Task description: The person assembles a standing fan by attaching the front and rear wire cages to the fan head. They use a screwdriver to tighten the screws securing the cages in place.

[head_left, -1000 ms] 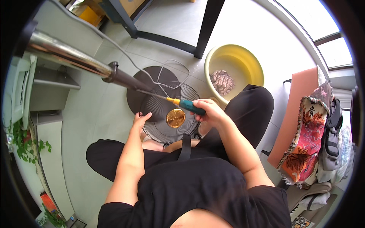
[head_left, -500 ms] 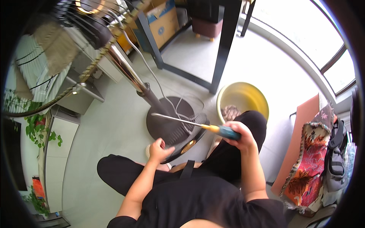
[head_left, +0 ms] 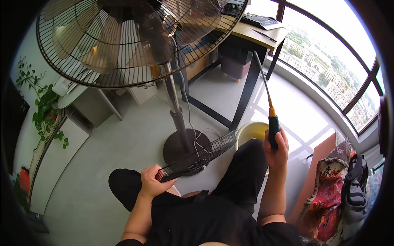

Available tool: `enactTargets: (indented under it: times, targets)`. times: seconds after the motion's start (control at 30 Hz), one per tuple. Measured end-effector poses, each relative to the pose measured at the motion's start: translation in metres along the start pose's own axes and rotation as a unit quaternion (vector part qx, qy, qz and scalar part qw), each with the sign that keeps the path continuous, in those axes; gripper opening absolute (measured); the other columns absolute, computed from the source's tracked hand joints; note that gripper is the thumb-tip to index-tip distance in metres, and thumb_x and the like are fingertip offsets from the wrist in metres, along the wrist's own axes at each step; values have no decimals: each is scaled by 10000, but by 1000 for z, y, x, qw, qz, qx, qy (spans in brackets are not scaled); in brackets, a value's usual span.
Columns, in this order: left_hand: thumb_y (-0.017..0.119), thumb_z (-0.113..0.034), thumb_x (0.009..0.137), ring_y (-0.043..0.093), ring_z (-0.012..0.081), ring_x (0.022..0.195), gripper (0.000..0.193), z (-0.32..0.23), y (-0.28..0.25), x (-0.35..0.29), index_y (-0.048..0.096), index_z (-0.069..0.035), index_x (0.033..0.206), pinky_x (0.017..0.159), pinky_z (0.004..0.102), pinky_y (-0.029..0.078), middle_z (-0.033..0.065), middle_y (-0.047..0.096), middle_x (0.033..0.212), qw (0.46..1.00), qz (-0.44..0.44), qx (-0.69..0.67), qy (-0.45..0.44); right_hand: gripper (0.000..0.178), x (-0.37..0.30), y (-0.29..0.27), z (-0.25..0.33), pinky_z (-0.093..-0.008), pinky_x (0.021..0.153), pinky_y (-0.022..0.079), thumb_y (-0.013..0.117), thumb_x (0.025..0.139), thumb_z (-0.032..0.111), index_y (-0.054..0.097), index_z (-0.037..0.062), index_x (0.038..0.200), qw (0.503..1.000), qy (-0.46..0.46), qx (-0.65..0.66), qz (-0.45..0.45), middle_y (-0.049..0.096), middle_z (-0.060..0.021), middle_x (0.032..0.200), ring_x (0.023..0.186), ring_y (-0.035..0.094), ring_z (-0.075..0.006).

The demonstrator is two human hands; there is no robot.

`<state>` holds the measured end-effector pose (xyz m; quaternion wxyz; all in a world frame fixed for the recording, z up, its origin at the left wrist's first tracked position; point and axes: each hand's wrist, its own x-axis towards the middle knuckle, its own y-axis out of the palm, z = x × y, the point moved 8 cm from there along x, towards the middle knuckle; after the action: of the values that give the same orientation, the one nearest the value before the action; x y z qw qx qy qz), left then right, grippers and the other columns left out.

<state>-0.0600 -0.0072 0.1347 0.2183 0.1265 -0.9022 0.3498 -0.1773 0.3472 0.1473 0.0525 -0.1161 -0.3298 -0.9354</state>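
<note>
Meanwhile left hand grips fan grille; raised right hand clenches upright screwdriver

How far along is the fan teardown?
Done: one black fan grille is off, held by the left hand. In hand: the right hand raises a green-handled screwdriver. Left: the standing fan above still has its blades behind a grille.

Fan head cut off at the top edge, yellow basin half hidden behind the knee, its contents unseen
</note>
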Motion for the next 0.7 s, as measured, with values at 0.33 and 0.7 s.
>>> enactTargets:
  times: [0.33, 0.7]
  targets:
    - [814, -142, 441, 338, 62, 419, 419, -30, -89, 0, 433, -66, 598, 402, 196, 259, -8, 385, 493, 988, -92, -95, 75, 327, 126, 59, 121, -282, 770, 414, 635, 732, 115, 569, 45, 1044, 724, -357, -566, -170, 549, -110, 942, 837, 540, -194]
    - [816, -67, 437, 404, 74, 488, 401, -32, -112, 6, 497, -38, 678, 464, 202, 348, -7, 454, 563, 929, -113, -340, 94, 399, 296, 59, 114, -345, 846, 407, 617, 700, 157, 566, 135, 1095, 583, -287, -738, -184, 541, -122, 981, 952, 530, -275]
